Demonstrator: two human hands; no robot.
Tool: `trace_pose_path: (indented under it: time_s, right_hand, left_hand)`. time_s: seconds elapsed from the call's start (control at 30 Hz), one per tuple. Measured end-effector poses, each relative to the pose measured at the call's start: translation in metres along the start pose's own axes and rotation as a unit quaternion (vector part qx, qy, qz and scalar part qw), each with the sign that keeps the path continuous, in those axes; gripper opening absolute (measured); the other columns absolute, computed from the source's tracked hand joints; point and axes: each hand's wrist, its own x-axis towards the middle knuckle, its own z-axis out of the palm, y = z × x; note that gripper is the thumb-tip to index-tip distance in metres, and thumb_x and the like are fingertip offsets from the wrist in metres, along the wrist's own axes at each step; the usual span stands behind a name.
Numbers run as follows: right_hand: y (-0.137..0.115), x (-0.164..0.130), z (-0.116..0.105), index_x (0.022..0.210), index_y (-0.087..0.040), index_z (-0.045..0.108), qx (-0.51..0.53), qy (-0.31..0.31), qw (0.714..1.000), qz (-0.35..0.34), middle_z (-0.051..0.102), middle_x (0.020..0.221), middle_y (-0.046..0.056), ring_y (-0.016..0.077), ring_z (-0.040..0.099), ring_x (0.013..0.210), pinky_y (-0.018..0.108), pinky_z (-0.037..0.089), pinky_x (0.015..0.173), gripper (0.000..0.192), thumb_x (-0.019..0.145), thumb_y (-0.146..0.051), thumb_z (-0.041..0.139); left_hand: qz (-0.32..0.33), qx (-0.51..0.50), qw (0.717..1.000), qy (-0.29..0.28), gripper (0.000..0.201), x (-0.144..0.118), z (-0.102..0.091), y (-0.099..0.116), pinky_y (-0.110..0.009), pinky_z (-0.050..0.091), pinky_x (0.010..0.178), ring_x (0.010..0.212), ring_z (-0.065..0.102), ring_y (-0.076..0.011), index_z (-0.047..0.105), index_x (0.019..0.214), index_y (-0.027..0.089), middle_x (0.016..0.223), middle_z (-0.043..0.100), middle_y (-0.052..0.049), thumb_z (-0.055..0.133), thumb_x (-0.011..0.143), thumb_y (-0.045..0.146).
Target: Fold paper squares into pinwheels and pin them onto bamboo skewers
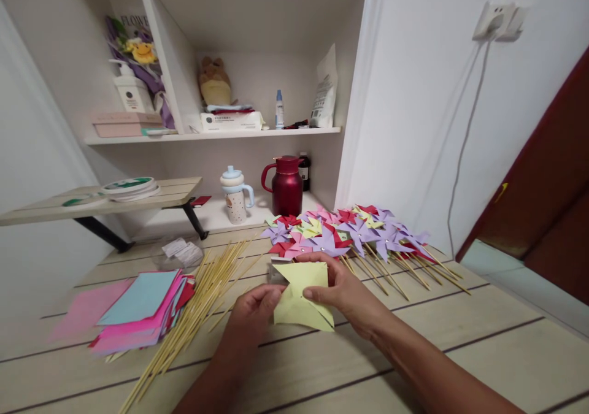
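Note:
A pale yellow paper square, partly folded into pinwheel points, is held above the wooden table. My left hand pinches its left edge. My right hand covers its right side, with the thumb pressing near the centre. A small silvery object peeks out behind the paper's top left corner; I cannot tell what it is. Just beyond my hands lies a heap of finished pinwheels in purple, red, pink and yellow on wooden sticks.
A stack of coloured paper sheets and a bundle of bamboo sticks lie to the left. A red jug and a sippy cup stand on the low shelf. A small side table juts out at the left.

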Motion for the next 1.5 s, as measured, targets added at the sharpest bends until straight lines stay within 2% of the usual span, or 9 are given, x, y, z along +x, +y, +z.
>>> trace_pose_path:
  time_s: [0.13, 0.3, 0.4, 0.57, 0.73, 0.87, 1.03, 1.27, 1.5]
  right_hand:
    - [0.003, 0.002, -0.003, 0.115, -0.022, 0.058, -0.002, -0.003, 1.000, -0.001, 0.068, 0.087, 0.000, 0.0179, 0.064, 0.080, 0.029, 0.049, 0.069, 0.055, 0.065, -0.020, 0.079]
    - [0.004, 0.002, -0.001, 0.111, -0.022, 0.059, -0.002, -0.009, 1.000, 0.014, 0.068, 0.087, 0.000, 0.0174, 0.064, 0.077, 0.030, 0.050, 0.069, 0.052, 0.063, -0.019, 0.079]
    - [0.004, 0.001, 0.002, 0.112, -0.022, 0.060, -0.004, -0.005, 1.000, 0.025, 0.069, 0.090, 0.001, 0.0171, 0.064, 0.076, 0.030, 0.050, 0.068, 0.053, 0.063, -0.019, 0.080]
    - [0.003, -0.002, 0.009, 0.109, -0.021, 0.061, 0.015, -0.008, 1.000, 0.021, 0.071, 0.092, 0.002, 0.0175, 0.065, 0.079, 0.029, 0.050, 0.071, 0.049, 0.064, -0.022, 0.082]
    - [0.004, -0.005, 0.017, 0.111, -0.018, 0.065, 0.078, -0.056, 0.995, 0.038, 0.074, 0.092, 0.006, 0.0195, 0.068, 0.078, 0.034, 0.050, 0.076, 0.042, 0.074, -0.036, 0.076]
    - [0.008, -0.007, 0.020, 0.096, -0.014, 0.070, 0.056, -0.019, 0.995, 0.074, 0.075, 0.083, 0.006, 0.0198, 0.067, 0.071, 0.032, 0.049, 0.068, 0.039, 0.067, -0.039, 0.081]
    - [0.012, -0.006, 0.020, 0.088, -0.015, 0.072, 0.024, 0.003, 0.998, 0.060, 0.075, 0.081, 0.005, 0.0204, 0.067, 0.073, 0.031, 0.050, 0.070, 0.032, 0.066, -0.036, 0.081]
    - [0.016, 0.001, 0.013, 0.096, -0.015, 0.073, 0.023, 0.044, 0.997, 0.059, 0.077, 0.090, 0.009, 0.0253, 0.070, 0.080, 0.037, 0.052, 0.074, 0.039, 0.067, -0.038, 0.081]
    - [0.020, -0.001, 0.016, 0.094, -0.017, 0.073, 0.028, 0.023, 0.997, 0.065, 0.076, 0.084, 0.005, 0.0205, 0.068, 0.073, 0.032, 0.050, 0.069, 0.030, 0.070, -0.033, 0.078]
  left_hand:
    - [-0.002, -0.008, 1.000, 0.027, 0.037, 0.001, 0.001, 0.000, -0.033, 0.051, 0.070, 0.070, 0.066, -0.0223, 0.076, 0.072, 0.017, 0.072, 0.074, -0.007, 0.080, 0.057, 0.051]
    - [-0.046, -0.007, 0.999, -0.016, 0.037, -0.001, 0.001, 0.004, -0.030, 0.048, 0.063, 0.062, 0.062, -0.0181, 0.074, 0.068, 0.015, 0.067, 0.071, -0.006, 0.081, 0.055, 0.049]
    - [-0.047, 0.014, 0.999, -0.023, 0.033, -0.002, -0.001, 0.004, -0.026, 0.044, 0.060, 0.059, 0.057, -0.0145, 0.072, 0.065, 0.016, 0.064, 0.067, -0.003, 0.080, 0.059, 0.047]
    - [-0.047, 0.064, 0.997, 0.015, 0.030, -0.007, -0.001, 0.002, -0.024, 0.040, 0.059, 0.058, 0.051, -0.0131, 0.071, 0.066, 0.016, 0.062, 0.063, 0.000, 0.073, 0.069, 0.045]
    - [-0.079, -0.019, 0.996, 0.042, 0.031, -0.016, 0.005, 0.006, -0.027, 0.044, 0.065, 0.065, 0.056, -0.0161, 0.071, 0.070, 0.016, 0.069, 0.068, -0.002, 0.075, 0.067, 0.047]
    - [-0.097, -0.040, 0.993, 0.061, 0.034, -0.023, 0.011, 0.009, -0.026, 0.044, 0.061, 0.062, 0.055, -0.0152, 0.070, 0.066, 0.016, 0.065, 0.066, -0.002, 0.074, 0.067, 0.050]
    - [-0.057, -0.015, 0.995, 0.085, 0.036, -0.026, 0.010, 0.014, -0.026, 0.045, 0.063, 0.064, 0.056, -0.0158, 0.072, 0.070, 0.017, 0.067, 0.067, -0.001, 0.069, 0.072, 0.053]
    - [0.010, 0.038, 0.991, 0.128, 0.035, -0.024, -0.002, 0.015, -0.033, 0.043, 0.094, 0.101, 0.063, -0.0222, 0.075, 0.094, 0.023, 0.101, 0.074, -0.003, 0.059, 0.083, 0.051]
    - [0.025, 0.061, 0.991, 0.117, 0.023, -0.022, 0.003, 0.014, -0.028, 0.049, 0.078, 0.085, 0.065, -0.0200, 0.075, 0.083, 0.021, 0.087, 0.075, -0.003, 0.074, 0.070, 0.040]
